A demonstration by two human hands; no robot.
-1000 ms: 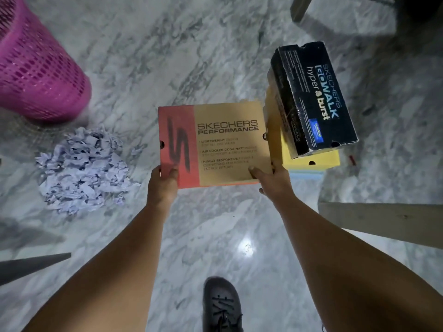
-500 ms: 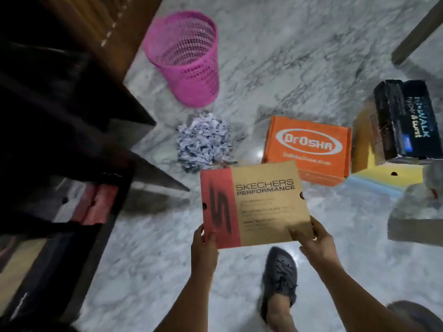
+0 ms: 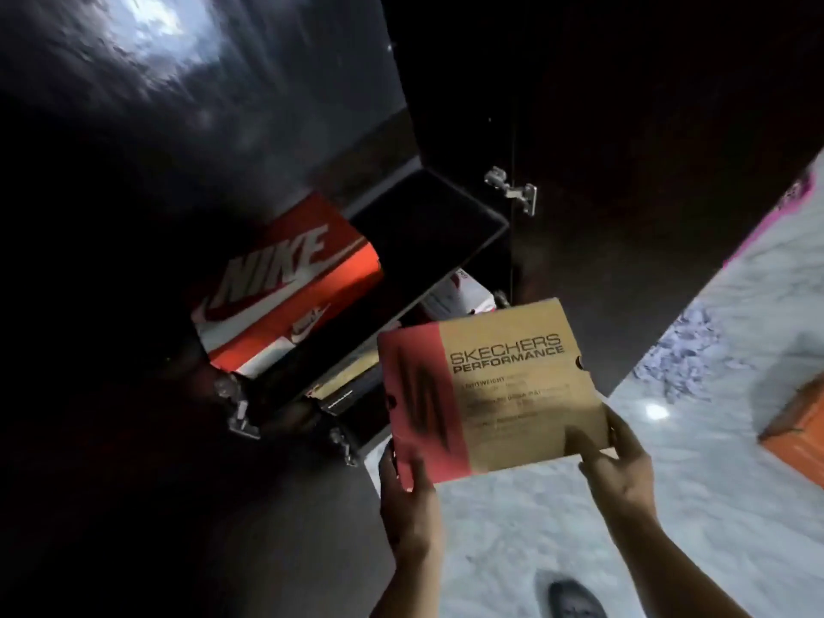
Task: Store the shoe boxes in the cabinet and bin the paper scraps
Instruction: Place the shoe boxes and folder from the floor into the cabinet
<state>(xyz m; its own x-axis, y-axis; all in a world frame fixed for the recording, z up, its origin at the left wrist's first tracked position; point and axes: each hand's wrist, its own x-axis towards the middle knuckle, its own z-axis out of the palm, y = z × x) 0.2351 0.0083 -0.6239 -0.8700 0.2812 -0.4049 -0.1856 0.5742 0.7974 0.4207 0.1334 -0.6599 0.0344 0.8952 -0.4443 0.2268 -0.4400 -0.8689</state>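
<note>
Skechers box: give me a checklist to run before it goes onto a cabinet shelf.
1. Grip: left hand and right hand both hold the tan-and-red cardboard Skechers box by its near edge: ok.
2. Dark cabinet open: ok.
3. Free space: bare dark shelf beside the red Nike box: ok.
4. Box aligned with shelf: not ok, below and in front of it.
5. Shelf depth enough: cannot tell.

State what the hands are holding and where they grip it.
The Skechers box: left hand grips its near left corner, right hand its near right corner.
</note>
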